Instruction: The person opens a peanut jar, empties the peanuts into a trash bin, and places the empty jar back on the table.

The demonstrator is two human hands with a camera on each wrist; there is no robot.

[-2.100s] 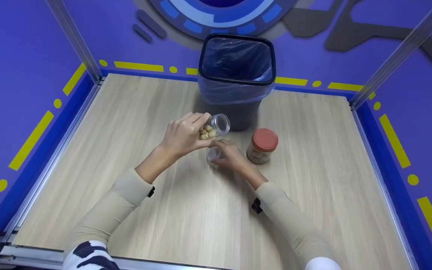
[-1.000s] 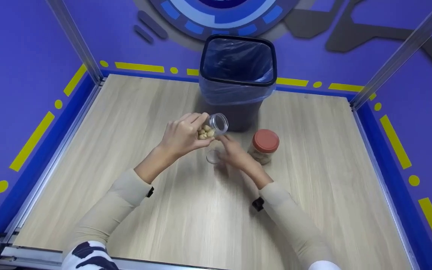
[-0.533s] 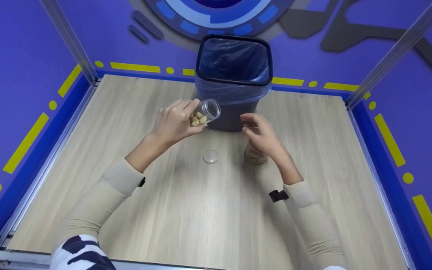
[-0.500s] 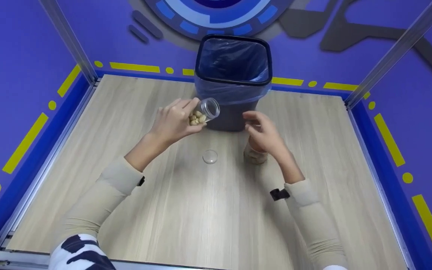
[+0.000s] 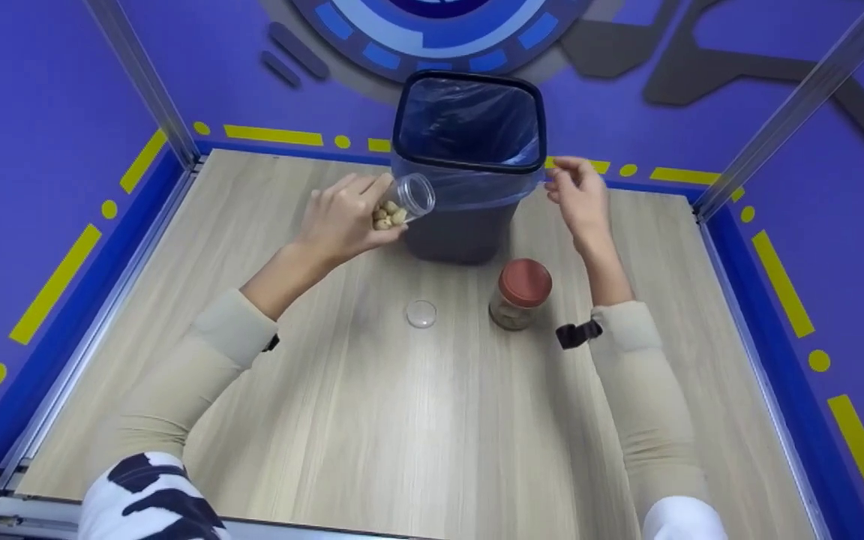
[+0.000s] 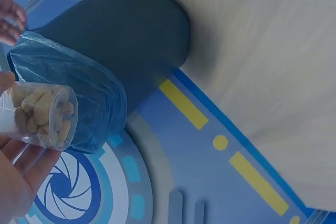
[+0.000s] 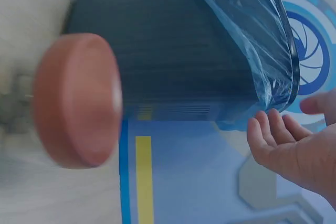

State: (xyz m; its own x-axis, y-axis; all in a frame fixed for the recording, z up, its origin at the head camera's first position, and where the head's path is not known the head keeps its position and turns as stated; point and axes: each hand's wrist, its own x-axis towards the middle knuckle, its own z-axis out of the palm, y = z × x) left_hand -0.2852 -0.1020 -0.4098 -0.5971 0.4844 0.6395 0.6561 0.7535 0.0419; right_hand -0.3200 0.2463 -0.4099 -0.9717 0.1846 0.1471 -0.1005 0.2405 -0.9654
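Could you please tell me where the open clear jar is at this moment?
In the head view, the open clear jar is tilted in the person's left hand, slightly left of centre, in front of the bin.

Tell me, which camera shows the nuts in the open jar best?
The left wrist view: the nuts look big and close there, seen through the clear jar. The head view shows them too, but small and partly hidden by the left hand. The right wrist view doesn't show them.
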